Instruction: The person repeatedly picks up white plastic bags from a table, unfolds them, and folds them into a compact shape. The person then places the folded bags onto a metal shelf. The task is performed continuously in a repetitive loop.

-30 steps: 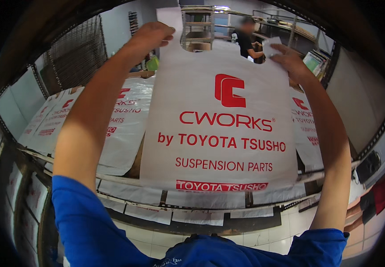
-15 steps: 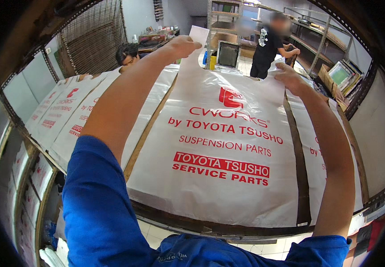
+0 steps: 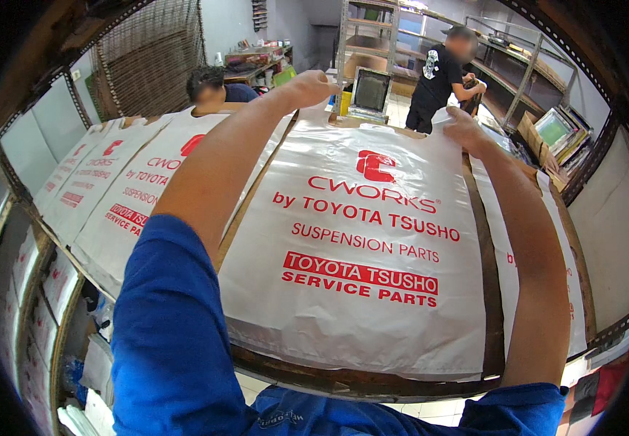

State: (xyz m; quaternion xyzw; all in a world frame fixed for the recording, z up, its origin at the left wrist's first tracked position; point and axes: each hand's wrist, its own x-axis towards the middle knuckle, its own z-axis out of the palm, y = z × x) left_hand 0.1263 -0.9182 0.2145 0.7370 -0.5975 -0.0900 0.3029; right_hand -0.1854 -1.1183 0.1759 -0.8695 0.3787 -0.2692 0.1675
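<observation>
A white plastic bag (image 3: 387, 320) with red printing lies spread over a dark, brown-edged board in front of me. Its two handle strips point away from me at the far end. With closed fingers, my left hand (image 3: 310, 90) grips the left strip. My right hand (image 3: 465, 131) pinches the right strip near its tip. The plastic shows shiny creases between the hands and is slightly wrinkled along the near edge. More printed white bags (image 3: 108, 171) lie in a row to the left, and another bag (image 3: 500, 218) lies to the right, partly behind my right forearm.
Beyond the bags, one person (image 3: 216, 91) is low at the left and another person (image 3: 434, 80) in black stands at the right. Metal shelving (image 3: 518, 80) and framed screens (image 3: 558, 131) occupy the back right. More bags lie on lower racks (image 3: 35, 291) at left.
My left hand has come slightly right and lower, and the strip tip that stuck up above it no longer shows. The person at left has raised their head.
</observation>
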